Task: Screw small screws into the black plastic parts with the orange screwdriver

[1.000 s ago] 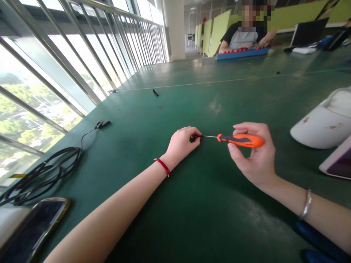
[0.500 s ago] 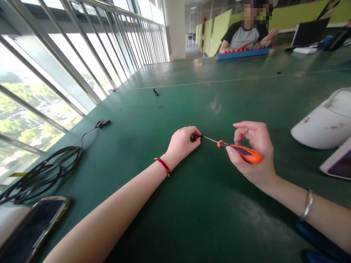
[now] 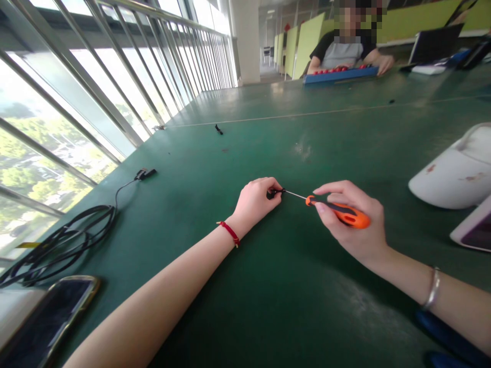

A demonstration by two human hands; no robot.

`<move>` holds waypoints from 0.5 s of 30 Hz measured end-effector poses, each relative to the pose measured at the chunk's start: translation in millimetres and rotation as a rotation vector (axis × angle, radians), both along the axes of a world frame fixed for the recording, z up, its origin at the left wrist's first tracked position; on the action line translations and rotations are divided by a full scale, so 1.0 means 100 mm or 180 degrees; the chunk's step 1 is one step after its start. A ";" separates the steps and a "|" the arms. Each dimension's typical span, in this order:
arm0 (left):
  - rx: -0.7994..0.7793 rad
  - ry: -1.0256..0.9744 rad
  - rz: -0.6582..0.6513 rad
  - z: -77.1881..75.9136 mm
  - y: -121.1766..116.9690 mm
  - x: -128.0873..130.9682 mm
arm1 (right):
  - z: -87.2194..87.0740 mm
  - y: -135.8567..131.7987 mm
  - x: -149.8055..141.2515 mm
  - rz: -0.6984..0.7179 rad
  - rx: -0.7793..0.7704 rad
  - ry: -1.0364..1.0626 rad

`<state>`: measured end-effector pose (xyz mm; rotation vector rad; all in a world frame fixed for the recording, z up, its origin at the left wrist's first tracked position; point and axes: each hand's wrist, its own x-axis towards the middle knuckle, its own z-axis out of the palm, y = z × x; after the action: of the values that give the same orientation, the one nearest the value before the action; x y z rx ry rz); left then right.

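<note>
Near the middle of the green table (image 3: 245, 148), my left hand (image 3: 258, 197) pinches a small black part (image 3: 273, 194), mostly covered by the fingers, so its kind cannot be made out. An orange and black screwdriver (image 3: 341, 212) lies along my right hand (image 3: 355, 217), its handle between thumb and fingers. The thin metal shaft points left and its tip meets the black part at my left fingertips. A red cord bracelet (image 3: 229, 234) is on my left wrist, a silver bangle (image 3: 433, 288) on my right.
Left are a coiled black cable (image 3: 88, 230) and a phone (image 3: 53, 317). A white container (image 3: 456, 174) and a pale-edged device (image 3: 475, 230) stand right. A small black piece (image 3: 218, 130) lies farther off. Across the table a person (image 3: 345, 53) sits behind a blue tray (image 3: 341, 75); a metal railing (image 3: 161, 51) runs left.
My right index finger has come down and forward toward the front of the screwdriver handle. My left hand stays in place. The person across the table has lowered a hand to the blue tray's end.
</note>
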<state>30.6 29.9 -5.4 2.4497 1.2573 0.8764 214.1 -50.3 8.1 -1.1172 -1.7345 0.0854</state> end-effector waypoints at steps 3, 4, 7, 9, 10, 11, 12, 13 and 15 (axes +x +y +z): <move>-0.0002 0.0000 0.0014 0.00 0.00 0.00 | -0.01 0.00 -0.01 -0.0088 0.0179 0.0128; -0.0001 0.0002 0.0013 0.00 0.00 0.00 | -0.02 0.01 -0.01 -0.0095 0.0279 0.0227; 0.0003 -0.0002 0.0011 0.00 0.00 0.00 | -0.02 0.03 0.00 0.0077 0.0298 0.0513; -0.0002 -0.0005 0.0007 0.00 0.00 0.00 | -0.02 0.03 0.00 0.0144 0.0111 0.0448; -0.0006 -0.0008 0.0004 0.01 0.00 0.00 | -0.01 0.02 0.00 0.0120 0.0026 0.0347; -0.0010 -0.0014 0.0001 0.01 0.00 0.00 | -0.01 0.01 0.00 0.0066 -0.0026 0.0231; -0.0015 -0.0019 -0.0001 0.01 0.00 0.00 | -0.01 0.00 0.00 0.0002 -0.0044 0.0129; -0.0019 -0.0024 0.0005 0.01 0.00 0.00 | -0.01 -0.01 0.00 -0.0047 -0.0021 0.0084; -0.0036 -0.0029 0.0022 0.01 0.00 0.00 | -0.02 -0.01 0.00 -0.0083 0.0140 0.0147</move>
<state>30.7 29.5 -4.8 2.4314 1.2651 0.8787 213.9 -51.1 6.4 -1.0973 -1.6728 0.0562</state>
